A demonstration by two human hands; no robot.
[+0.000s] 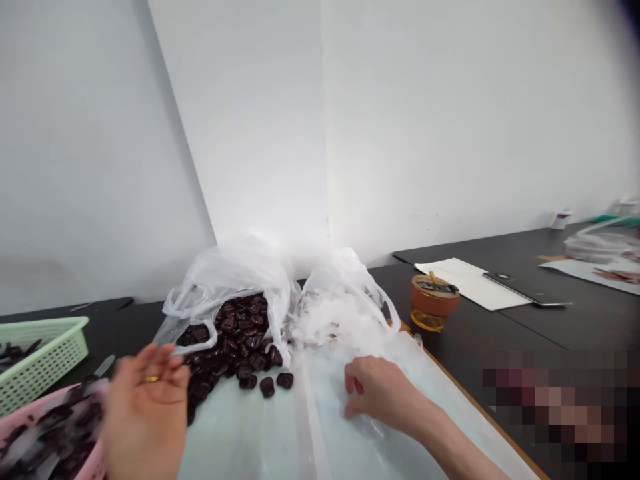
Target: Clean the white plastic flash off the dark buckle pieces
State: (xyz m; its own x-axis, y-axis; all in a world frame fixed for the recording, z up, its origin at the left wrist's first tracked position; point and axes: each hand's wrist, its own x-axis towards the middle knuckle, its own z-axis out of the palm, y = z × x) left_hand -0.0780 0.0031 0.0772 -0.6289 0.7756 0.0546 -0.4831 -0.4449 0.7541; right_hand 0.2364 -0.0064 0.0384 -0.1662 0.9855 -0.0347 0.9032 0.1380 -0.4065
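The left hand (pixel 150 407) is turned palm up, fingers half curled and apart from the palm, with nothing visible on it. The right hand (pixel 380 390) is bent at the knuckles, thumb and forefinger near each other; I cannot tell whether a bit of clear film sits between them.

The glossy dark-brown pieces (pixel 243 333) lie just beyond and to the right of the left fingertips, spilling from the mouth of a white plastic carrier bag (pixel 240 267). Ahead of the right fingers, a second carrier bag (pixel 345 263) bulges with whitish, film-like packets (pixel 340 320). Just left of the left fingers is a pink basket (pixel 95 460) of dark pieces mixed with clear film; farther left is a green basket (pixel 50 367).

The likeliest trouble is the loose bag handle by the left fingertips: snagging it could tug the bag and send more pieces sliding across the pale sheet (pixel 240 433). The slick, thin packets might cling together and come up several at once. A wide rightward sweep beyond the right fingers could knock the amber glass cup (pixel 434 303).
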